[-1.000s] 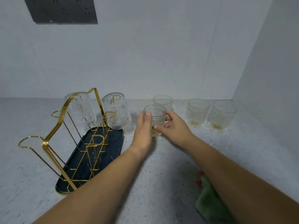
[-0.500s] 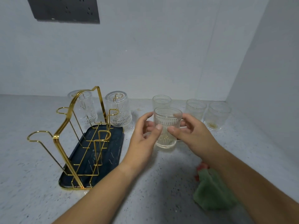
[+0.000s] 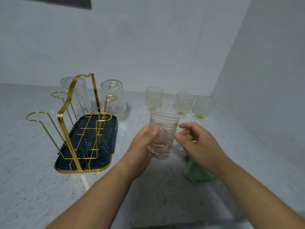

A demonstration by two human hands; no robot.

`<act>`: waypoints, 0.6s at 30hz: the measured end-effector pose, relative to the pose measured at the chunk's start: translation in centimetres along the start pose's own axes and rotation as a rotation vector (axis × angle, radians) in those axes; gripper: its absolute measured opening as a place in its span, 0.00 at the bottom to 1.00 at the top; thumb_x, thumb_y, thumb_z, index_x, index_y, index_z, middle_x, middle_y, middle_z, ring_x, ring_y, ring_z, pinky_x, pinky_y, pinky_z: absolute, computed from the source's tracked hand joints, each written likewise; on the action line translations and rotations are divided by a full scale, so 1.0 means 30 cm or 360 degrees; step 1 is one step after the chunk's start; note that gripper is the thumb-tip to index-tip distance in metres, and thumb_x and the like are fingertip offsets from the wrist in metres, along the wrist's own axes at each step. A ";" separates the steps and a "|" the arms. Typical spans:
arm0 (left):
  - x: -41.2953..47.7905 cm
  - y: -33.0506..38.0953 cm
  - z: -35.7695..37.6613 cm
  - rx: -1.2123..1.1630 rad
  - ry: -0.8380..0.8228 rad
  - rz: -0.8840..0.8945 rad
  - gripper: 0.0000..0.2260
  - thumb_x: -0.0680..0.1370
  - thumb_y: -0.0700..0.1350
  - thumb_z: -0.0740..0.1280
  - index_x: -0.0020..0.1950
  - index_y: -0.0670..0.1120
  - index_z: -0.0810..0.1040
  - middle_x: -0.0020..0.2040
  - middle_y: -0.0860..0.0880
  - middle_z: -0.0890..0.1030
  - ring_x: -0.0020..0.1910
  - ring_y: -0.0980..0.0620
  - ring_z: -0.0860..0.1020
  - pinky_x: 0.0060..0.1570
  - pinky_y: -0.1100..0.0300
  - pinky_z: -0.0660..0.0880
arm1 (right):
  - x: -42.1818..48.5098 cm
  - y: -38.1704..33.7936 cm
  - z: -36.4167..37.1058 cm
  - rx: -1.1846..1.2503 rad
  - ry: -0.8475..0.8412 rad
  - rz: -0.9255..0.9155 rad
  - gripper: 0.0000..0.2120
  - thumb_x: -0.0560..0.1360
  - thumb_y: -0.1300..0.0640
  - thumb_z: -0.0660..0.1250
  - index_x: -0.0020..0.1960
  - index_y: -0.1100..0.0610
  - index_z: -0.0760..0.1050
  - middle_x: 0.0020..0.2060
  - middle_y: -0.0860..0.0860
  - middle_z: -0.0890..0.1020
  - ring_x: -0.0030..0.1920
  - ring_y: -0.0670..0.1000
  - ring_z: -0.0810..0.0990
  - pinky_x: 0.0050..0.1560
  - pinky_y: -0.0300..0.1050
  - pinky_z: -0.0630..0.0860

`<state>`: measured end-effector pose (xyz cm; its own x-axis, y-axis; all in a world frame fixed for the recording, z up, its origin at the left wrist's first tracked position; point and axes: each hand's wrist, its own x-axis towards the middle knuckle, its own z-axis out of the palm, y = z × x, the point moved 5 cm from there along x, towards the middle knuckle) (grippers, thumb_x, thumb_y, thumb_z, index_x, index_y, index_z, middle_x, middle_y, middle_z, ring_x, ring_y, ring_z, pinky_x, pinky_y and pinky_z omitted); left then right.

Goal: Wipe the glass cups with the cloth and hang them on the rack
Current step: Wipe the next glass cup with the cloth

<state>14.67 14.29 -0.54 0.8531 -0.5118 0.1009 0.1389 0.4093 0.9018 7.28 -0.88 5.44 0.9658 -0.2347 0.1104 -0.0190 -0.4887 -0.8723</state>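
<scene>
Head view: one glass cup (image 3: 163,134) was gripped upright mid-scene by the left hand (image 3: 142,146), seemingly presented for wiping. Right hand (image 3: 198,142) was held just beside it, fingers loosely curled, grasping nothing. Cloth (image 3: 197,172) was laid near right; rack (image 3: 77,126) was stood left.

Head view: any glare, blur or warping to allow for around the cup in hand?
Head view: dim, flat light, soft arm shadows on the counter; one glare streak on it near the tray; cup in the left hand sharp, pattern readable; right hand slightly soft; wide-angle tilts the wall corner.
</scene>
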 end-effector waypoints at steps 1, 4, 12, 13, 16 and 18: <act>0.002 -0.005 -0.013 -0.0022 0.0052 -0.0010 0.25 0.80 0.53 0.65 0.74 0.41 0.75 0.68 0.36 0.81 0.70 0.33 0.76 0.69 0.38 0.72 | -0.013 0.020 -0.018 -0.0125 0.0072 -0.0012 0.11 0.77 0.49 0.72 0.58 0.47 0.77 0.47 0.46 0.82 0.42 0.39 0.81 0.42 0.33 0.79; 0.001 -0.016 -0.032 -0.0081 0.0106 -0.0041 0.24 0.79 0.52 0.66 0.72 0.42 0.77 0.66 0.39 0.82 0.68 0.37 0.79 0.68 0.41 0.74 | -0.059 0.088 -0.064 -0.0630 -0.0003 -0.0091 0.07 0.75 0.43 0.71 0.51 0.43 0.80 0.47 0.40 0.82 0.47 0.37 0.80 0.51 0.33 0.77; -0.008 -0.020 -0.033 -0.0145 0.0161 -0.0139 0.26 0.77 0.53 0.67 0.72 0.41 0.77 0.69 0.34 0.79 0.65 0.35 0.79 0.69 0.34 0.72 | -0.149 0.220 -0.054 -0.1135 -0.0318 -0.0347 0.23 0.73 0.29 0.63 0.61 0.39 0.79 0.66 0.31 0.71 0.68 0.37 0.65 0.71 0.38 0.61; -0.009 -0.021 -0.031 -0.0151 0.0151 -0.0147 0.26 0.77 0.53 0.67 0.72 0.41 0.77 0.69 0.34 0.79 0.64 0.36 0.79 0.69 0.35 0.72 | -0.139 0.223 -0.051 -0.1077 -0.0253 -0.0359 0.20 0.75 0.31 0.61 0.56 0.42 0.80 0.63 0.32 0.74 0.66 0.40 0.69 0.69 0.39 0.65; -0.012 -0.024 -0.022 -0.0163 0.0115 -0.0169 0.25 0.77 0.54 0.68 0.70 0.42 0.78 0.67 0.33 0.80 0.61 0.37 0.79 0.69 0.33 0.71 | -0.098 0.194 -0.062 -0.0587 0.0015 -0.0147 0.10 0.78 0.43 0.67 0.47 0.48 0.81 0.49 0.39 0.84 0.57 0.43 0.80 0.60 0.39 0.74; -0.007 -0.025 -0.020 -0.0161 0.0101 -0.0159 0.27 0.75 0.57 0.72 0.68 0.43 0.80 0.63 0.35 0.82 0.59 0.37 0.80 0.67 0.32 0.72 | -0.066 0.144 -0.074 0.0012 0.0264 0.0107 0.09 0.81 0.51 0.67 0.46 0.55 0.80 0.44 0.47 0.87 0.46 0.41 0.84 0.46 0.32 0.78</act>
<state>14.69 14.53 -1.50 0.8623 -0.5061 -0.0168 0.2718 0.4346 0.8586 4.72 -4.38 2.51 0.9064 -0.4025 0.1282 -0.0798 -0.4611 -0.8838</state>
